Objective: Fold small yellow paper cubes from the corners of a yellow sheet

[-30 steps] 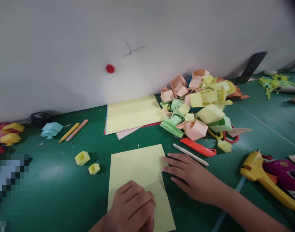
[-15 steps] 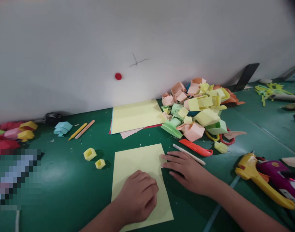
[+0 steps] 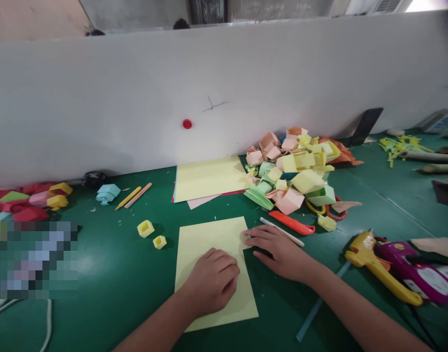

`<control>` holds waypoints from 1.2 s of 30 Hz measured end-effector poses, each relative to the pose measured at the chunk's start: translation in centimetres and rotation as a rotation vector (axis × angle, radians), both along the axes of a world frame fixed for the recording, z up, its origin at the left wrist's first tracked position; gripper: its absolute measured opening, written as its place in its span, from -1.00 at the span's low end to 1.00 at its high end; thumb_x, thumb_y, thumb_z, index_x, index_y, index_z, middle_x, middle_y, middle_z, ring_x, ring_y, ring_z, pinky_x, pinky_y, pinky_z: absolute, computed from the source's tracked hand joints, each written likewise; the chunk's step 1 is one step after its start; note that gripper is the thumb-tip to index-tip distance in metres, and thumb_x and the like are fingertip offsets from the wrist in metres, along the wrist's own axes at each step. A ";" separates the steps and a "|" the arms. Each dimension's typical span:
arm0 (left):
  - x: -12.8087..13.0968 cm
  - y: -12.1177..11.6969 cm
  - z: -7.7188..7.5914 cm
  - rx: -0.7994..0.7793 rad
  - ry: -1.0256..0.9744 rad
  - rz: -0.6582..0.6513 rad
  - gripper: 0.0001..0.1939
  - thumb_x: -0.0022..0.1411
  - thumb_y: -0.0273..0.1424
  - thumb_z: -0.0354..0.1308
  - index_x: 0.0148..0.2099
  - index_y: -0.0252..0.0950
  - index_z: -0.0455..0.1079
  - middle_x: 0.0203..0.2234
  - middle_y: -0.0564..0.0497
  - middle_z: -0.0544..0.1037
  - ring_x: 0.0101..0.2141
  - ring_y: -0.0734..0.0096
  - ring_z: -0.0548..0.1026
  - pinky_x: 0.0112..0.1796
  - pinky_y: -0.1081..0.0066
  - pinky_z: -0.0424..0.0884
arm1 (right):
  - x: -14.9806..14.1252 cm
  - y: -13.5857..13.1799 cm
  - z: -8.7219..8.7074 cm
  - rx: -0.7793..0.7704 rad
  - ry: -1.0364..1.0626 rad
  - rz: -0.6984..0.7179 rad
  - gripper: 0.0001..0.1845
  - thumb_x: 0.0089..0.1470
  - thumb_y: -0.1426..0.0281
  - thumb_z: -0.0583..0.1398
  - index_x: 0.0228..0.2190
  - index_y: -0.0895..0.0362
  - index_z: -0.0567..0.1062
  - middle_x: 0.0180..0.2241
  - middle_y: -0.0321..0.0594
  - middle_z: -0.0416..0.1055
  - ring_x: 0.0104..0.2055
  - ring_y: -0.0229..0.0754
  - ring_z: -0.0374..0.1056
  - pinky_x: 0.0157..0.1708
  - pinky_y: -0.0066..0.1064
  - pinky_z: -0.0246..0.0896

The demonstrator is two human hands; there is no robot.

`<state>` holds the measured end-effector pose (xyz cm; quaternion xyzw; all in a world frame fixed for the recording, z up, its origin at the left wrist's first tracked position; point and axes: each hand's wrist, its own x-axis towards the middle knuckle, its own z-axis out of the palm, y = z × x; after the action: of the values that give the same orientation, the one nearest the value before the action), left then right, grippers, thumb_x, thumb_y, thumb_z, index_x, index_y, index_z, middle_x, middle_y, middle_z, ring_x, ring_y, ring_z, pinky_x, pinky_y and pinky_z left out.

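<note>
A pale yellow sheet of paper (image 3: 212,239) lies flat on the green table in front of me. My left hand (image 3: 214,283) rests on its middle, the fingers curled into a loose fist with nothing showing in them. My right hand (image 3: 273,247) lies open at the sheet's right edge, its fingers stretched out and the fingertips on the paper. Close behind the right hand lie a thin white stick (image 3: 282,231) and a red cutter knife (image 3: 291,223). Two small yellow folded-paper boxes, a larger one (image 3: 145,228) and a smaller one (image 3: 160,242), sit left of the sheet.
A heap of folded paper shapes (image 3: 293,171) stands behind, beside a stack of coloured paper (image 3: 211,178). A yellow glue gun (image 3: 381,269) and a purple device (image 3: 417,274) are at right. Two pencils (image 3: 134,196) and a blue paper piece (image 3: 108,193) lie left. A white partition (image 3: 136,98) rises behind.
The view has tilted up and shifted left, so the partition's top edge now shows. Both hands keep nearly the same pose on the sheet.
</note>
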<state>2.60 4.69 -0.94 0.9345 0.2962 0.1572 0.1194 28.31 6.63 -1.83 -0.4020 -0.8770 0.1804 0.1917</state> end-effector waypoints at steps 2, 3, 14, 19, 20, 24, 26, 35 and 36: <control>0.0 0.0 -0.1 0.007 0.009 0.003 -0.81 0.36 -0.43 0.04 -0.11 -0.26 0.47 -0.21 -0.02 0.60 -0.20 0.30 0.49 -0.14 0.25 0.39 | 0.0 0.1 0.0 0.005 0.009 0.005 -0.59 0.26 0.42 0.14 0.12 0.01 0.44 0.19 -0.11 0.39 0.21 -0.01 0.26 0.20 0.02 0.17; 0.1 0.0 -0.1 0.011 0.009 0.005 -0.82 0.36 -0.43 0.04 -0.12 -0.26 0.48 -0.21 -0.02 0.59 -0.19 0.30 0.49 -0.13 0.25 0.39 | 0.0 0.1 0.0 0.009 0.011 0.008 -0.58 0.26 0.42 0.14 0.13 0.01 0.44 0.19 -0.11 0.39 0.21 -0.01 0.27 0.19 0.02 0.17; 0.3 -0.1 0.0 0.041 0.074 0.092 -0.63 0.34 -0.44 0.05 0.15 -0.17 0.44 0.10 -0.07 0.50 0.06 0.12 0.42 0.03 0.09 0.34 | 0.1 0.1 0.2 -0.001 0.054 0.001 -0.65 0.25 0.44 0.14 0.05 0.02 0.50 0.15 -0.15 0.43 0.19 -0.04 0.28 0.19 0.00 0.18; 0.4 0.0 0.2 0.015 0.093 0.114 -0.59 0.35 -0.42 0.05 0.21 -0.14 0.39 0.17 -0.03 0.45 0.13 0.11 0.37 0.09 0.06 0.30 | 0.4 0.3 -0.1 -0.088 0.267 -0.062 -0.68 0.27 0.37 0.15 0.03 0.02 0.51 0.07 -0.13 0.49 0.15 -0.06 0.34 0.18 -0.03 0.21; 0.4 0.0 0.3 0.014 0.090 0.113 -0.58 0.35 -0.42 0.05 0.22 -0.13 0.39 0.17 -0.02 0.45 0.13 0.12 0.37 0.09 0.07 0.30 | 0.5 0.4 -0.1 -0.140 0.342 -0.093 -0.68 0.27 0.33 0.16 0.03 0.01 0.51 0.06 -0.13 0.49 0.14 -0.06 0.35 0.18 -0.03 0.22; 0.4 0.1 0.3 -0.001 0.086 0.102 -0.57 0.36 -0.42 0.04 0.23 -0.11 0.37 0.19 -0.01 0.44 0.14 0.13 0.36 0.09 0.08 0.30 | 1.2 0.9 -0.6 -0.455 0.800 -0.283 -0.72 0.16 0.21 0.27 -0.12 0.03 0.60 -0.08 -0.15 0.55 0.00 -0.03 0.43 0.08 -0.07 0.31; 0.3 0.1 0.3 -0.018 0.099 0.096 -0.58 0.38 -0.42 0.02 0.23 -0.12 0.37 0.20 -0.01 0.42 0.15 0.11 0.35 0.10 0.06 0.29 | 1.5 1.3 -0.9 -0.514 0.980 -0.367 -0.72 0.15 0.17 0.26 -0.17 0.05 0.60 -0.18 -0.15 0.57 -0.10 -0.05 0.46 0.00 -0.11 0.36; 0.3 0.2 0.3 -0.042 0.118 0.097 -0.59 0.39 -0.42 0.00 0.24 -0.11 0.36 0.22 0.01 0.41 0.17 0.09 0.33 0.11 0.01 0.29 | 2.3 2.0 -0.6 -0.541 1.204 -0.533 -0.70 0.19 0.12 0.16 -0.31 0.08 0.53 -0.50 -0.27 0.41 -0.52 -0.25 0.30 -0.52 -0.39 0.26; 0.3 0.2 0.3 -0.044 0.120 0.096 -0.59 0.40 -0.42 -0.01 0.24 -0.11 0.36 0.22 0.01 0.40 0.17 0.08 0.33 0.10 0.01 0.29 | 2.5 2.0 -0.3 -0.544 1.191 -0.539 -0.69 0.20 0.12 0.15 -0.31 0.08 0.52 -0.55 -0.30 0.37 -0.59 -0.29 0.21 -0.61 -0.43 0.15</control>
<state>2.89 4.93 -0.68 0.9240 0.3509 0.0998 0.1144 30.77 8.60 -2.11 -0.4717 -0.4166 0.5286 0.5697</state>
